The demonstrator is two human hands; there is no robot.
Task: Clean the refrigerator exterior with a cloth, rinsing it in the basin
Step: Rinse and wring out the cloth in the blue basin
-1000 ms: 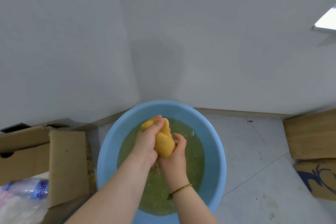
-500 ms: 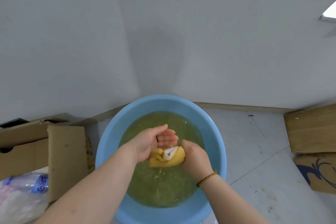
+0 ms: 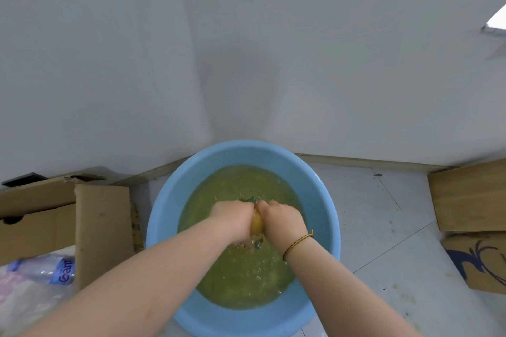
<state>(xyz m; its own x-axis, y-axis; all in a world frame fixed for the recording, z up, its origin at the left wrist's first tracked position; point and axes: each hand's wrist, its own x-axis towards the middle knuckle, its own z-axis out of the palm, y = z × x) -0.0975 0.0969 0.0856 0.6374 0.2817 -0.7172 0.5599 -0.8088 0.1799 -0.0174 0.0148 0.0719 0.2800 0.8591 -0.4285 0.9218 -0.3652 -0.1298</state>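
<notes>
**Floor corner: cloth rinse in the basin**

Tiled floor [image 3: 383, 227] against a grey wall [image 3: 246, 63]; blue basin [image 3: 169, 216] set on it, filled with cloudy green water [image 3: 246, 276].

Step judged: rinsing and wringing the yellow cloth [image 3: 256, 223] at the water surface, mid-basin.

Left hand [image 3: 232, 220] and right hand [image 3: 283, 220] pressed close, fingers curled tight round the cloth. Only a narrow strip showing between them.

Long axis apparently running away from the body, far end toward the wall; rest hidden.

Next, probably: squeeze hard, then lift clear without dripping.
</notes>
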